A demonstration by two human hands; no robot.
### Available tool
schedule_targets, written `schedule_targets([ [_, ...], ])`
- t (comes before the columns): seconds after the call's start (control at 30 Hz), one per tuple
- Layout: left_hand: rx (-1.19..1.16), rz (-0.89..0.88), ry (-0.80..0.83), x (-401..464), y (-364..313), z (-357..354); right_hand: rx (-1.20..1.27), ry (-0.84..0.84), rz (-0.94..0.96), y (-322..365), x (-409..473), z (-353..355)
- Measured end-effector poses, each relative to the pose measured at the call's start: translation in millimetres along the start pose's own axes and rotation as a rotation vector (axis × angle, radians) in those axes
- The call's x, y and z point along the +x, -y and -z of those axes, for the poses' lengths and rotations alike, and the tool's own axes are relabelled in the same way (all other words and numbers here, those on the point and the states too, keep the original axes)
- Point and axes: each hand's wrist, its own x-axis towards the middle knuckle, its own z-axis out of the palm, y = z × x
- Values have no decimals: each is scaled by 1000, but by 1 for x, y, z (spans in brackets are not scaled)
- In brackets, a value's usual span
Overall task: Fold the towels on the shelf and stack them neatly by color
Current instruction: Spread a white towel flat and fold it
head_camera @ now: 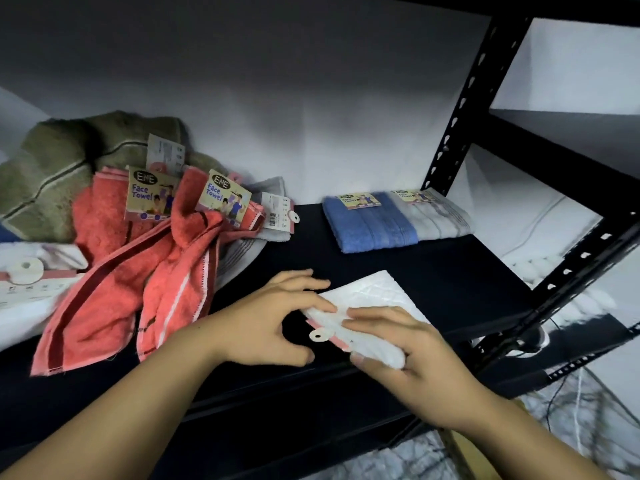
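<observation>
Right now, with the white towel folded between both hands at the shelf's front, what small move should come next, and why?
Probably set the white towel down as a new pile beside the grey towel. It looks folded already, the right hand grips its near end and the left hand touches its edge. The blue towel and grey one lie folded at the back, with no white pile there.

You're working in dim light; the shelf [398, 268] is near black, the white towel [367, 299] blows out, the frame's edges bow and the lower right smears.
</observation>
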Motion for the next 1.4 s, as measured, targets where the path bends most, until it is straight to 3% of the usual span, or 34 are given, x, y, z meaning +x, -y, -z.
schedule_targets([
  [0.13,-349,11,-110,21,-35,3,86,-171,-3,9,6,31],
  [0.23,-481,39,-218,46,-66,9,144,-324,-73,7,16,67],
  [0.4,-774,183,-373,106,-102,12,565,-215,-407,-15,27,125],
  [0.53,-1048,349,-228,147,-107,4,646,-344,-505,-50,38,149],
  [0.67,-994,337,-216,174,-101,-11,538,-445,-540,-80,51,169],
  [0.77,-961,298,-300,188,-100,-20,424,-468,-513,-95,56,176],
  [0.97,-926,235,-472,208,-101,-27,418,-500,-456,-112,56,177],
  [1.13,-882,279,-600,213,-103,-35,345,-516,-435,-115,59,175],
  [1.23,-888,345,-545,215,-104,-39,208,-524,-462,-118,65,178],
  [1.4,-1041,473,-277,213,-102,-46,47,-531,-624,-136,77,188],
])
